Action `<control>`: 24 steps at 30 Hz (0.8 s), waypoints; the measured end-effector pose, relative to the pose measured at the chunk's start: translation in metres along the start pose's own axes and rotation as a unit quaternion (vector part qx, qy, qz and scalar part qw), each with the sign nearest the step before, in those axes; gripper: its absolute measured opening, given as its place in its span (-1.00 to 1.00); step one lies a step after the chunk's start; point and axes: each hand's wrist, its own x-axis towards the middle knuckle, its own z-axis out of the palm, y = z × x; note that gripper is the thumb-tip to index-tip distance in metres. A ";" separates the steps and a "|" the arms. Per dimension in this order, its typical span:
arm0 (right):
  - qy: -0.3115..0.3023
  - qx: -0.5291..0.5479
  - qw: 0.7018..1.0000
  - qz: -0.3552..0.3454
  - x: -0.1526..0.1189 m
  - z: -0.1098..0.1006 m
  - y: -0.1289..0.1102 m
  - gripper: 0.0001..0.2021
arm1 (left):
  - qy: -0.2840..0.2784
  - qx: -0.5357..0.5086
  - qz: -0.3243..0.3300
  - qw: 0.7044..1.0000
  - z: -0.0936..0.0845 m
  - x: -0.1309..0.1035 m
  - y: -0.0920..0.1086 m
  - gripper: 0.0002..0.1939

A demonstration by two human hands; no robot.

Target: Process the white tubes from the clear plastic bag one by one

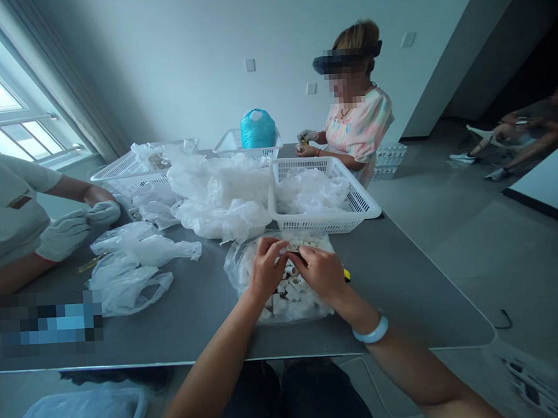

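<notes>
Over the clear bag of small white rolls [283, 296] on the grey table [405, 290], left hand [265, 269] and right hand [320, 272] pinch one roll [291, 251] together; judging by this, separating it needs a steady pull.

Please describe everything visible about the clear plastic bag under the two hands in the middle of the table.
The bag is thin, clear, crinkled plastic, lying open on the grey table just before the white basket. It holds many small white tube-like pieces, piled loosely. The left hand and right hand rest over its top, fingers meeting at one piece. Something yellow peeks out by the right hand.
</notes>
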 end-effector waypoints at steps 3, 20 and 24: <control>0.043 0.009 0.999 -0.005 0.002 -0.003 0.002 -0.50 | -0.007 -0.088 -0.072 0.993 0.001 0.003 0.002 -0.83; -0.013 0.052 0.998 -0.024 0.003 -0.002 0.007 -0.50 | -0.041 -0.635 -0.452 0.625 -0.007 0.015 0.009 -0.71; -0.015 0.048 0.999 -0.014 0.003 -0.002 0.006 -0.48 | -0.044 -0.619 -0.435 0.653 -0.006 0.014 0.013 -0.70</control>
